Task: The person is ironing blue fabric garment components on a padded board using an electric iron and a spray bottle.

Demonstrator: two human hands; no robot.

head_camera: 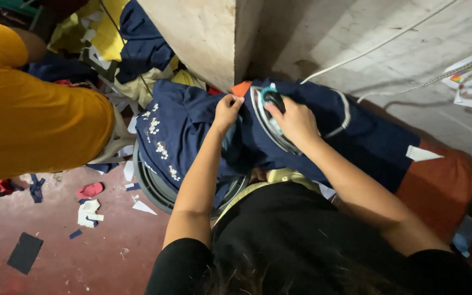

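Pressing goes best if the left hand [228,111], pinching the navy garment [192,128] spread on the orange board [438,188], keeps it taut while the right hand [296,121], gripping the iron [266,117], glides evenly.

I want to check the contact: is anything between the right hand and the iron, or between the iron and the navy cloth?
Nothing visible. The right hand grips the handle of the iron directly, and the iron lies straight on the navy garment. The left hand pinches the cloth beside it, clear of the iron.

Black short-sleeved top, bare forearms, no rings or watch.
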